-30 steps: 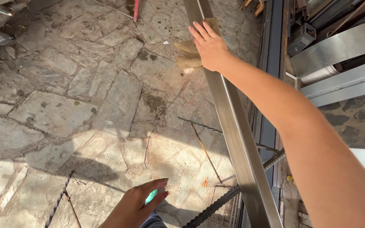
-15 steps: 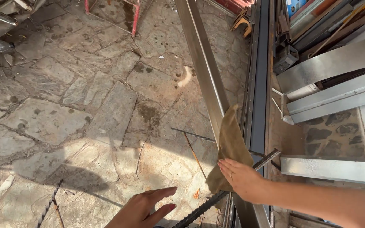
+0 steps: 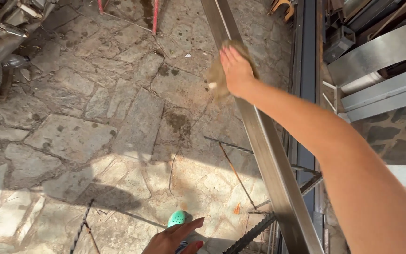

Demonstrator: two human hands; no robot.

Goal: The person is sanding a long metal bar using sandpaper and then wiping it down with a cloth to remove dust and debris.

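Tan rag [image 3: 218, 75] — crumpled against long steel bar [image 3: 264, 141]

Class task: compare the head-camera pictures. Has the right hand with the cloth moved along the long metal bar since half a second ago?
Yes. The right hand with the cloth has slid up the metal bar, away from the ribbed rod crossing its near end.

The long bar [image 3: 264, 141] is metal, smooth with a dull brushed sheen. The rag [image 3: 217, 75] under the right hand [image 3: 236, 70] is soft, matt, tan cloth. The floor [image 3: 71, 136] is rough, uneven stone, dusty and stained. The thin rods [image 3: 247, 235] are ribbed dark steel, rusty. The beams [image 3: 381, 70] at the side are flat grey metal, faintly shiny. The shoe [image 3: 176, 218] looks like matt teal plastic.
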